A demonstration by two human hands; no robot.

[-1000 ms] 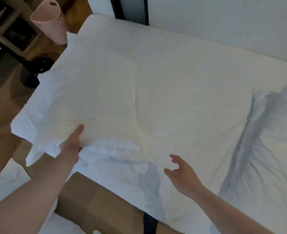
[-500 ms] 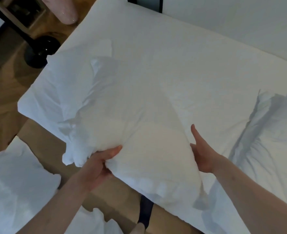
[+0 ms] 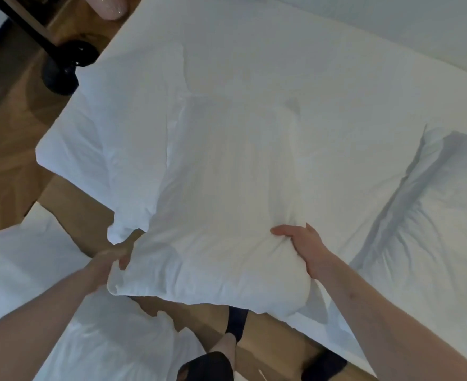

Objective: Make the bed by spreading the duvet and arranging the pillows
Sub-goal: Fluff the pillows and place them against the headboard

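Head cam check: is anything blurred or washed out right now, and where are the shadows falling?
Head view: the left hand is motion-blurred where it grips the pillow; the right hand is sharper. White bedding is low in contrast, seams hard to trace. Grey shadows streak the crumpled duvet on the right. Wide-angle bending curves the mattress edge.

Below me the floor (image 3: pixel 9 171) is of warm brown wood, and it runs along the left edge of the bed. Near the far left corner of the bed stands a black round base (image 3: pixel 67 66) with a dark slanted bar (image 3: pixel 26 26) going up from it. Beside it, at the top, I see the bottom of a pink container (image 3: pixel 108 6). Behind the far edge of the bed the wall (image 3: pixel 419 26) is plain and pale. The light is soft and dim.
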